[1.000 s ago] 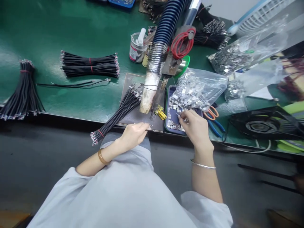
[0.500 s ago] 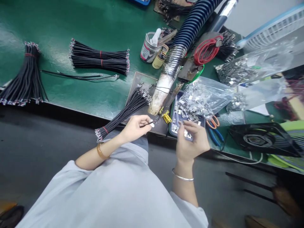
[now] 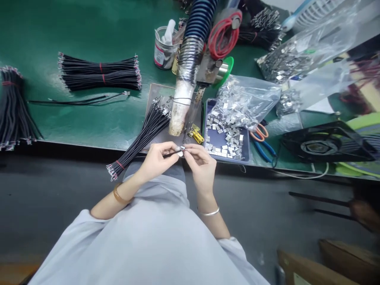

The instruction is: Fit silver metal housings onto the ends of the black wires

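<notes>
My left hand (image 3: pixel 156 161) pinches a thin black cable (image 3: pixel 171 153) near its end, above the front edge of the bench. My right hand (image 3: pixel 203 168) meets it there, its thumb and fingers closed on a small silvery metal connector (image 3: pixel 182 148) at the cable's tip. Fingertips hide part of the joint. Beside my left hand lies a tied bundle of black cables (image 3: pixel 142 132) that juts past the bench edge. Right of them, a dark blue tray (image 3: pixel 213 137) carries many loose metal connectors (image 3: pixel 231 138). A yellow clip-like piece (image 3: pixel 196 135) lies just beyond my hands.
A fume hose (image 3: pixel 179 101) comes down in front of my hands, beside a soldering fixture (image 3: pixel 206 71) with coiled red wire (image 3: pixel 222 37). More cable bundles (image 3: pixel 101 73) lie left. Bags of connectors (image 3: pixel 249 97), pliers (image 3: pixel 264 148) and a black fan (image 3: pixel 323 144) stand right.
My right hand has moved left from over the tray to the cable end in my left hand. The view has shifted, so the bench things appear further left.
</notes>
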Demonstrator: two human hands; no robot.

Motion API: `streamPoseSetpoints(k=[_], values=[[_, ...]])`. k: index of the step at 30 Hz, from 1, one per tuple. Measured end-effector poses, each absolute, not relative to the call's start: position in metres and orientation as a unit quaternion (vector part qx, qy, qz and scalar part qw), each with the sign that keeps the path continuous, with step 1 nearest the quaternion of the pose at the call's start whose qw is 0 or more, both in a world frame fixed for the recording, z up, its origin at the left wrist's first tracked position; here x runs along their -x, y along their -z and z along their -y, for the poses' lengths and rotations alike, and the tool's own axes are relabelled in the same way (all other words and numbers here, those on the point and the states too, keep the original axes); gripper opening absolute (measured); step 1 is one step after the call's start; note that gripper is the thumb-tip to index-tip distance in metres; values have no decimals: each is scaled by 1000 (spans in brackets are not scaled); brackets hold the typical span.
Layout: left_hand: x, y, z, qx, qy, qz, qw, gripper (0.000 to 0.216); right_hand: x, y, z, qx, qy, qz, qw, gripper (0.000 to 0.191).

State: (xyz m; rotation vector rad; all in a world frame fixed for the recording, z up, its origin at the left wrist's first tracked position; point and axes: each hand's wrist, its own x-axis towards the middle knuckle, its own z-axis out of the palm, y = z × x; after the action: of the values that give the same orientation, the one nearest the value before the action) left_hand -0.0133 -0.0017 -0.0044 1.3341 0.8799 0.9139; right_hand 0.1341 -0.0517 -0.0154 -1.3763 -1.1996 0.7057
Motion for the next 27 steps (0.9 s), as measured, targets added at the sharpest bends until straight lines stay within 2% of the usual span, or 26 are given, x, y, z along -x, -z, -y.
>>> streamPoseSetpoints(k=[8, 13, 15, 17, 20, 23, 27], values=[[17, 3, 1, -659, -353, -396, 533, 13, -138, 20, 50, 548, -349, 497, 575, 10], [16, 3, -2, -767, -326, -379, 402, 13, -147, 15, 52, 552, -213, 605, 533, 14], [16, 2, -2, -774, -327, -377, 389, 13, -147, 14, 53, 549, -191, 617, 531, 15], [16, 0, -4, -751, -316, -388, 431, 20, -145, 15, 52, 548, -216, 597, 544, 15], [15, -4, -8, -661, -303, -412, 550, 35, -142, 18, 52, 556, -234, 562, 566, 14], [14, -6, -11, -569, -324, -416, 631, 32, -143, 17, 56, 572, -141, 557, 585, 14], [11, -6, -10, -527, -331, -426, 657, 28, -145, 12, 58, 532, -17, 619, 577, 19]])
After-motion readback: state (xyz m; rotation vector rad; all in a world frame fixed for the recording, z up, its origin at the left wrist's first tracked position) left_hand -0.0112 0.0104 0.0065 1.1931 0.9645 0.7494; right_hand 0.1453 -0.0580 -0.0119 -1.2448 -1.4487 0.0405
